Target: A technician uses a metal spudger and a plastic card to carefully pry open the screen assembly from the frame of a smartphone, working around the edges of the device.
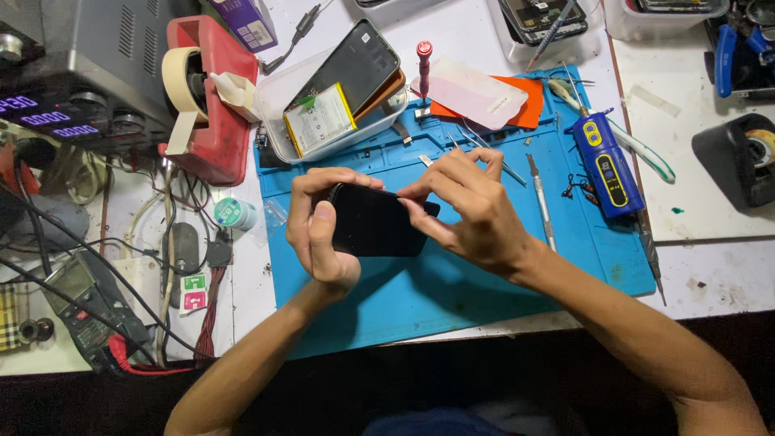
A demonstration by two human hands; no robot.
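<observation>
A black phone [375, 224] is held above a blue work mat [452, 282]. My left hand [319, 230] grips its left end, thumb lying on the dark face and fingers curled over the far edge. My right hand [468, 206] pinches the phone's upper right edge with thumb and fingertips. Whether something small is between those fingertips cannot be told.
A clear tray [278, 121] behind the mat holds another phone and a battery. A red screwdriver [423, 69], tweezers [539, 198], a blue electric tool [607, 165] and orange and pink sheets [484, 97] lie on the mat. A tape dispenser [206, 97], power supply [73, 73], cables and multimeter [85, 303] crowd the left.
</observation>
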